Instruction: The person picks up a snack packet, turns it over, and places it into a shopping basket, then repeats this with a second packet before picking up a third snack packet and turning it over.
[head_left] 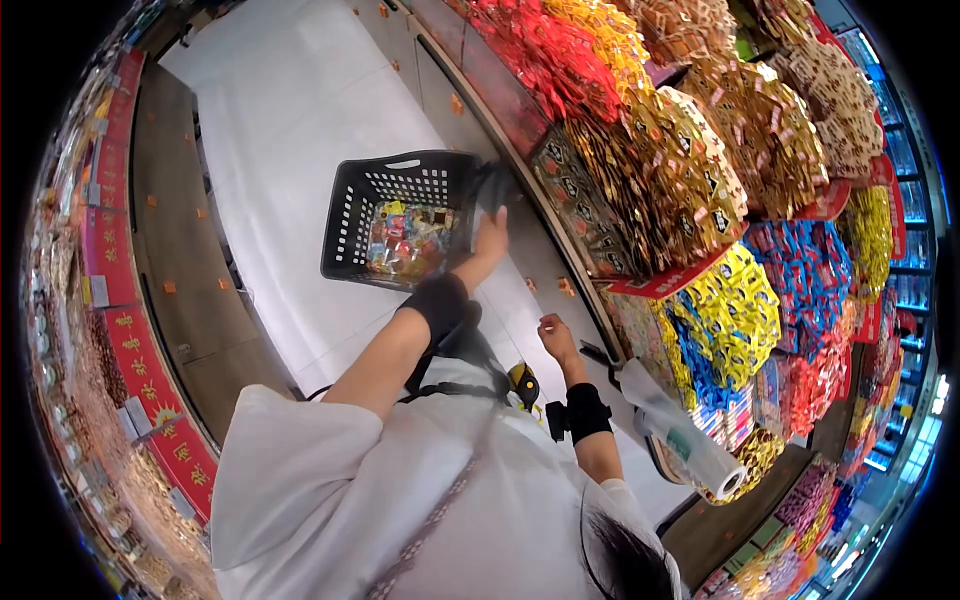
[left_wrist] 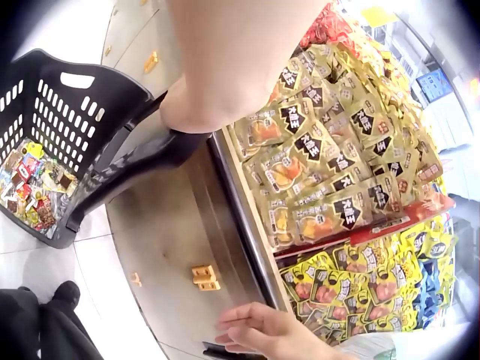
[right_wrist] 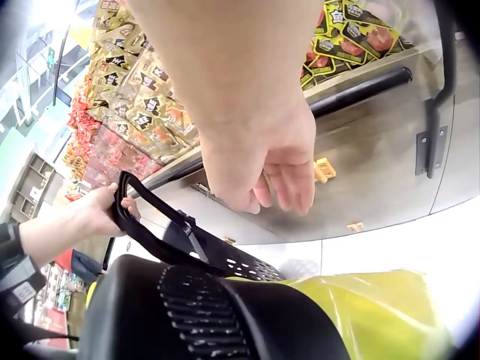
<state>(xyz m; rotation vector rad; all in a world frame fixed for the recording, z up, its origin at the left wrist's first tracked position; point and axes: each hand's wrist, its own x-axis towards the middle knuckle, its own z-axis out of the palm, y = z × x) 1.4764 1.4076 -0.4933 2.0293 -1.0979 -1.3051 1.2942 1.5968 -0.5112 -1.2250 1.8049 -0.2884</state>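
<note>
My left hand grips the raised black handle of a black plastic shopping basket. Small colourful wrapped snacks cover the basket's bottom. Beside the display stand, my right hand hangs with its fingers loosely bent and holds nothing. In the right wrist view its fingers curve down in front of the grey cabinet front. Gold snack packets are heaped in the bin nearest both hands, with yellow-and-black packets in the adjoining one.
A roll of clear plastic bags is mounted at the stand's edge, right of my right hand. Red packets fill a farther bin. Another counter with red banners runs along the left. White floor lies between the counters.
</note>
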